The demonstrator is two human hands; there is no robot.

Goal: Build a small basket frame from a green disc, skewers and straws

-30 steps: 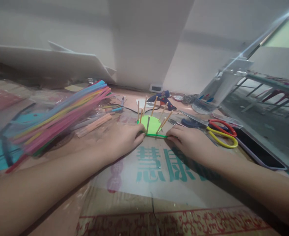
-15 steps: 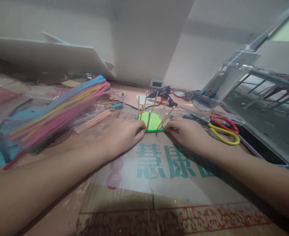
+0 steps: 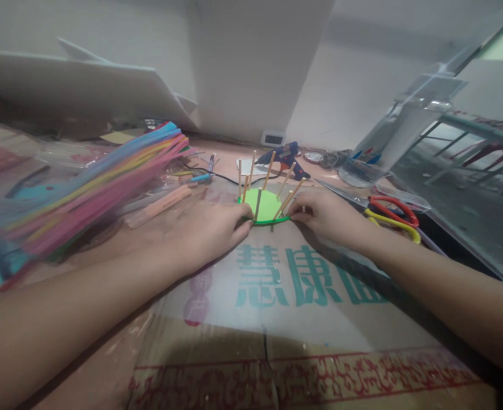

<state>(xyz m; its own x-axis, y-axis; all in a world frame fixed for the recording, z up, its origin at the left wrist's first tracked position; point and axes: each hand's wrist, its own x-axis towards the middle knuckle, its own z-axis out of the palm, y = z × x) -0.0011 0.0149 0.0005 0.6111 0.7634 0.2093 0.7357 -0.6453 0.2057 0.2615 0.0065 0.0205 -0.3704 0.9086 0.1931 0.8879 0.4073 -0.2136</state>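
A bright green disc (image 3: 267, 205) sits in front of me with several thin wooden sticks (image 3: 269, 169) standing up around its edge, some leaning to the right. Along the disc's near edge runs a darker green strip (image 3: 270, 222), which looks like a pipe cleaner. My left hand (image 3: 223, 225) pinches this strip at the left, thumb and finger beside the front stick. On the right, my right hand (image 3: 319, 212) pinches the strip's other side between thumb and fingertips. Fingertips partly cover the strip's ends.
Coloured pipe cleaners (image 3: 101, 188) lie bundled on the left. Behind the disc is a blue glue gun (image 3: 287, 159) near a small white display (image 3: 273, 138). To the right are scissors (image 3: 394, 212) with red and yellow handles and a clear container (image 3: 362, 165). Printed cardboard (image 3: 302, 319) covers the table.
The camera view has shifted slightly. My right hand has turned a little, its fingers lifting slightly, while the strip reaches a bit further right. My left hand keeps its pinch.
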